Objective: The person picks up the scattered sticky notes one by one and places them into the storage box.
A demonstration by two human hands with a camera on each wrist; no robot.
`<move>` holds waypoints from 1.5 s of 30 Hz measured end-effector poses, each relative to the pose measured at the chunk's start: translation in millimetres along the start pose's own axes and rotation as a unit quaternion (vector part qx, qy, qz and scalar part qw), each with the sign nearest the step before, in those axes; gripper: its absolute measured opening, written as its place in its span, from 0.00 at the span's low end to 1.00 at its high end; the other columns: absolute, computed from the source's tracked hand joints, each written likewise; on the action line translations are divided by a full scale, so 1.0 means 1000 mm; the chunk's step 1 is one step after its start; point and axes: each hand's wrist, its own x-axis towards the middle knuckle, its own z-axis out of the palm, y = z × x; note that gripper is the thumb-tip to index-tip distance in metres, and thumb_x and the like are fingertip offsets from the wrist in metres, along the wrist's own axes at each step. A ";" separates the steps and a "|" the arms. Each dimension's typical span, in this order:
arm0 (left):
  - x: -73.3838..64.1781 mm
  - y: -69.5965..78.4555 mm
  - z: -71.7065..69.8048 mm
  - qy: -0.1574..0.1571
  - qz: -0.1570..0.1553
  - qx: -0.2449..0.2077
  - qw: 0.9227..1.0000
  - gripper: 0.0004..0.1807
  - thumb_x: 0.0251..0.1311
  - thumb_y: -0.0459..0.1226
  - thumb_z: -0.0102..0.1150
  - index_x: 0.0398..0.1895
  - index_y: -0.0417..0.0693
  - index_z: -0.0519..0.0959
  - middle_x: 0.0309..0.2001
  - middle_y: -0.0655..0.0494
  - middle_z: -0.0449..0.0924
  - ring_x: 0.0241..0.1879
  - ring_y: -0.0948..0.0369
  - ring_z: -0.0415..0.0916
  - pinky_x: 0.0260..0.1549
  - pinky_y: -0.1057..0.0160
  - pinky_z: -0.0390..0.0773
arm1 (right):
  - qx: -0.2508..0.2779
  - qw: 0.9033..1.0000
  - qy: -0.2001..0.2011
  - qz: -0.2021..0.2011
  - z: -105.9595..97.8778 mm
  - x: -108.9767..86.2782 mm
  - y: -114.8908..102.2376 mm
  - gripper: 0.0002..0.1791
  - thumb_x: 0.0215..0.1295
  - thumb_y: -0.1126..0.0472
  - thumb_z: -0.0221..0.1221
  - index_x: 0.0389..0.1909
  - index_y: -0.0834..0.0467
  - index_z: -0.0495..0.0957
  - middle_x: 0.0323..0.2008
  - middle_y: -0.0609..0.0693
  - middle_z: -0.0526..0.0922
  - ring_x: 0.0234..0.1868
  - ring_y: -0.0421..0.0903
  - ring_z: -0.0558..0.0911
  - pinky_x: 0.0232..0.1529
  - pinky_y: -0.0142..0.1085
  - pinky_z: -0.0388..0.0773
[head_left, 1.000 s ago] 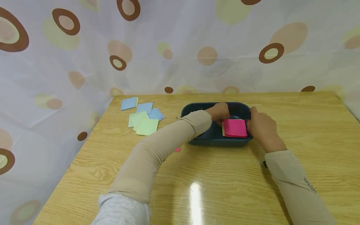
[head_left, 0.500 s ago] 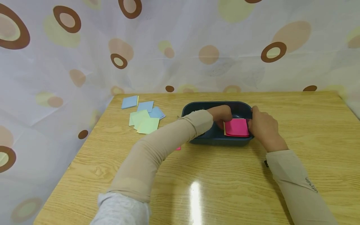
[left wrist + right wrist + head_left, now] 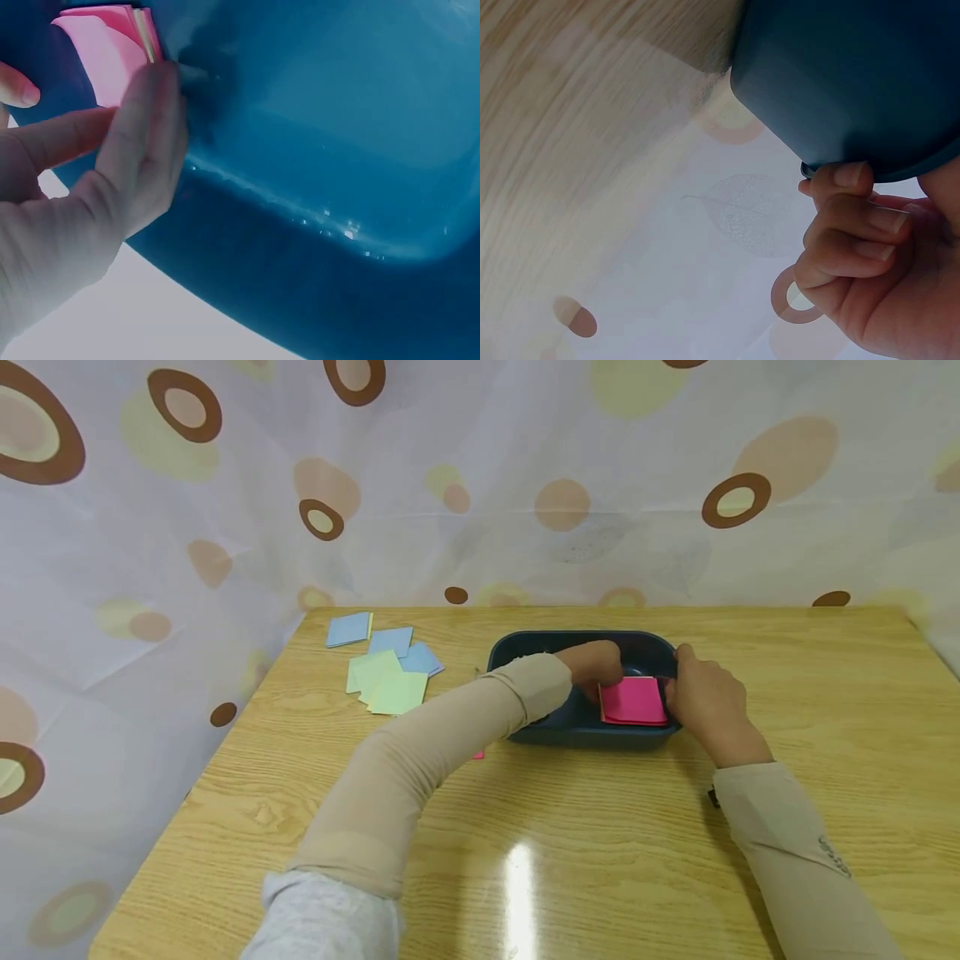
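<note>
A dark blue plastic tub stands on the table. Inside its right end a stack of pink sticky notes is held up; in the left wrist view the pink stack shows pale yellow sheets in its edge and a curling front sheet. My left hand reaches into the tub and pinches the stack's side between thumb and fingers. With curled fingers my right hand grips the tub's right rim, seen also in the right wrist view; its thumb tip is beside the stack.
Left of the tub lie loose blue sticky notes and overlapping light green ones. A bit of pink paper peeks out beside my left sleeve. A patterned curtain hangs behind the wooden table.
My left hand has shifted slightly right against the pink stack, and the yellow edge at its left side shows less. The right hand keeps its grip on the rim.
</note>
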 end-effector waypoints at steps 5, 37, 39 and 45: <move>-0.007 -0.008 0.004 0.064 0.069 0.169 0.981 0.14 0.66 0.42 0.56 0.52 0.49 0.75 0.46 0.59 0.75 0.40 0.64 0.74 0.40 0.69 0.77 | 0.000 1.000 -0.002 -0.003 0.001 0.001 -0.002 0.20 0.65 0.65 0.51 0.52 0.74 0.61 0.34 0.76 0.76 0.28 0.66 0.78 0.23 0.54 0.73; -0.029 -0.027 -0.020 0.070 0.171 0.224 0.957 0.37 0.54 0.53 0.67 0.64 0.49 0.68 0.60 0.56 0.69 0.57 0.61 0.66 0.53 0.67 0.69 | -0.001 1.000 0.005 -0.020 0.003 0.005 -0.009 0.22 0.65 0.65 0.51 0.54 0.75 0.61 0.30 0.75 0.75 0.25 0.64 0.76 0.22 0.53 0.72; -0.042 -0.040 -0.034 0.072 0.218 0.186 0.955 0.36 0.57 0.49 0.66 0.65 0.43 0.67 0.60 0.53 0.70 0.58 0.60 0.68 0.52 0.66 0.70 | -0.001 1.000 0.002 -0.018 0.003 0.004 -0.008 0.22 0.65 0.65 0.51 0.55 0.75 0.60 0.29 0.73 0.75 0.23 0.62 0.76 0.21 0.52 0.71; -0.086 -0.101 -0.063 0.121 0.307 0.115 0.937 0.18 0.61 0.37 0.63 0.52 0.38 0.76 0.49 0.46 0.77 0.49 0.56 0.73 0.48 0.65 0.72 | -0.006 1.000 0.000 -0.008 0.001 0.000 0.000 0.23 0.65 0.64 0.50 0.55 0.75 0.59 0.26 0.72 0.74 0.22 0.63 0.75 0.19 0.51 0.71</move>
